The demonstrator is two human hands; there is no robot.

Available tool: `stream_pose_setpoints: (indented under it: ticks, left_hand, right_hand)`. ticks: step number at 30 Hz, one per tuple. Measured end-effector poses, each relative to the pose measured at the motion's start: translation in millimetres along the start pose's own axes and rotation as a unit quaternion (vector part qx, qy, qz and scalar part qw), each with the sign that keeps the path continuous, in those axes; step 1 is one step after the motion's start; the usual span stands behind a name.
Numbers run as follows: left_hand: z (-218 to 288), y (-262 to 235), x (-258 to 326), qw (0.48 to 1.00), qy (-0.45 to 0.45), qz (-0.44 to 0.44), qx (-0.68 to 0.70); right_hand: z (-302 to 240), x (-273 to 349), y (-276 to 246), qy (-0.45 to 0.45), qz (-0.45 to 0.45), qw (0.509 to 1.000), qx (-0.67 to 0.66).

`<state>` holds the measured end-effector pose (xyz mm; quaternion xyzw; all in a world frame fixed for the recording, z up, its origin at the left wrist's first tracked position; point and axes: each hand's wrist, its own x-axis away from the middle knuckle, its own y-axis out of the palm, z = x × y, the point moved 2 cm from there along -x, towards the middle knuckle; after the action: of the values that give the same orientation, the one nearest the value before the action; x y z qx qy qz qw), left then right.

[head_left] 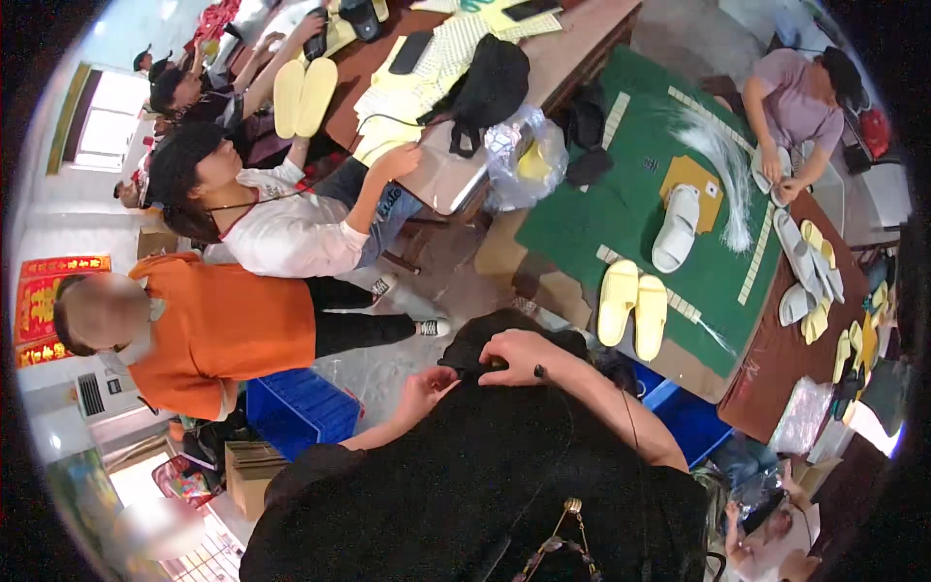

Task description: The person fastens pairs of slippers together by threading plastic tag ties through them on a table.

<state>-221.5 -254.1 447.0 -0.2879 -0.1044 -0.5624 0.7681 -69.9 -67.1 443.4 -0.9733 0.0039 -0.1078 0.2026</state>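
My left hand and my right hand are close together in front of my body, at some black fabric. The left fingers are bent in a pinch at the fabric's edge; anything between them is too small to make out. My right fingers curl over the black fabric, and their tips are partly hidden. Beyond my right hand, a pair of yellow slippers rests on the green table top, near its corner. A pale grey slipper lies farther back, partly on a tan card.
White plastic strands spread over the green table. Grey and yellow slippers line the brown table at right, where a co-worker handles slippers. Blue crates stand at left. A person in orange and seated co-workers are at left.
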Motion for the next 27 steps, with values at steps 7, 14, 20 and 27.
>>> stream_pose_setpoints:
  ticks: [7, 14, 20, 27]
  left_hand:
    - [1.4, 10.2, -27.2, 0.999, 0.039, -0.033, -0.013]
    - [58.6, -4.9, -50.3, 0.978, -0.097, -0.182, 0.028]
    - [4.4, 25.2, -108.8, 0.960, -0.008, -0.277, -0.031]
    - [169.3, 60.9, -116.7, 0.927, 0.092, -0.360, -0.050]
  right_hand:
    - [32.3, 17.9, 16.7, 0.047, 0.101, 0.992, -0.065]
    - [6.1, -15.5, -30.3, 0.054, 0.154, 0.962, -0.217]
    - [56.2, 29.0, 7.3, 0.156, 0.346, 0.893, -0.242]
    - [-63.2, 100.7, -108.4, -0.044, 0.485, 0.805, -0.339]
